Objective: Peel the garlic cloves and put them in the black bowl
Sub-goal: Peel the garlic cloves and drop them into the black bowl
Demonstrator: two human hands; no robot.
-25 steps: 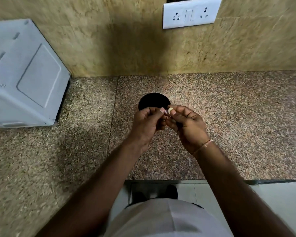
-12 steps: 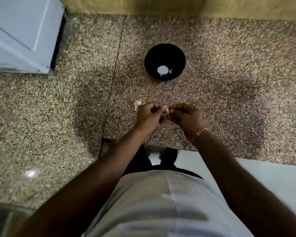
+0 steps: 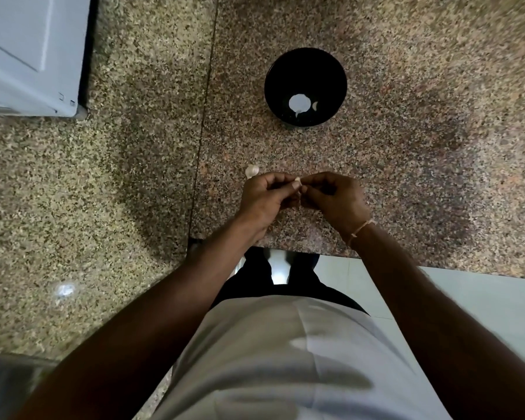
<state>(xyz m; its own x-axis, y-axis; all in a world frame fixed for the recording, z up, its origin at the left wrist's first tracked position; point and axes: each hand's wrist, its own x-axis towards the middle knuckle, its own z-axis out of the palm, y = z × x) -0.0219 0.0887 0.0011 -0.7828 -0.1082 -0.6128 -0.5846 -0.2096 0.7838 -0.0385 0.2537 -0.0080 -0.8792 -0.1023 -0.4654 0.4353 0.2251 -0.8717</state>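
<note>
A black bowl (image 3: 305, 86) stands on the speckled granite counter (image 3: 422, 147), with a bright round spot and a small pale piece at its bottom. Nearer to me, my left hand (image 3: 265, 197) and my right hand (image 3: 335, 197) meet fingertip to fingertip and pinch a small pale garlic clove (image 3: 297, 179) between them; most of it is hidden by the fingers. Another pale garlic clove (image 3: 251, 170) lies on the counter just beyond my left knuckles.
A white appliance (image 3: 34, 53) sits at the back left of the counter. The counter's front edge (image 3: 437, 268) runs just below my wrists, with pale floor tiles beyond it at the right. A seam (image 3: 205, 122) divides the granite slabs.
The view has tilted down, so the wall and socket are gone and the bowl now lies beyond my hands. Both hands keep pinching the clove and have stayed together.
</note>
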